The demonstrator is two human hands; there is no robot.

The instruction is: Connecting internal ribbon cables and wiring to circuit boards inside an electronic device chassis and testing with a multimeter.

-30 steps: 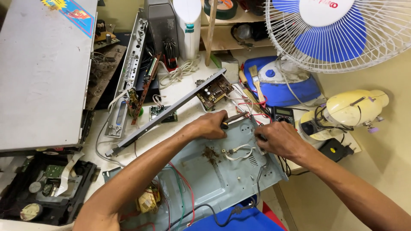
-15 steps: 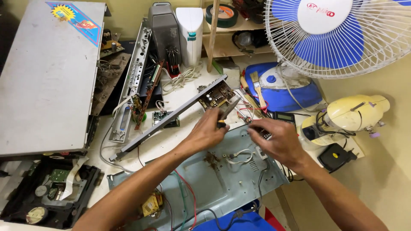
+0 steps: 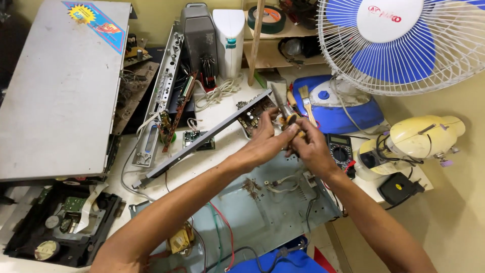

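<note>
Head view showed the left hand [image 3: 265, 139] and right hand [image 3: 308, 146] both closed around a yellow-handled screwdriver [image 3: 285, 115] (blade hard to see), held above the bench's [image 3: 222, 108] far edge, over the grey metal chassis [image 3: 262, 207].

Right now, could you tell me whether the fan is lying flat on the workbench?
No, the fan stands upright at the bench's right rear, its blue blades facing the room.

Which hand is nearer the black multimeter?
Right. The right hand sits just beside the multimeter; the left hand is farther off, on the right hand's other side.
</note>
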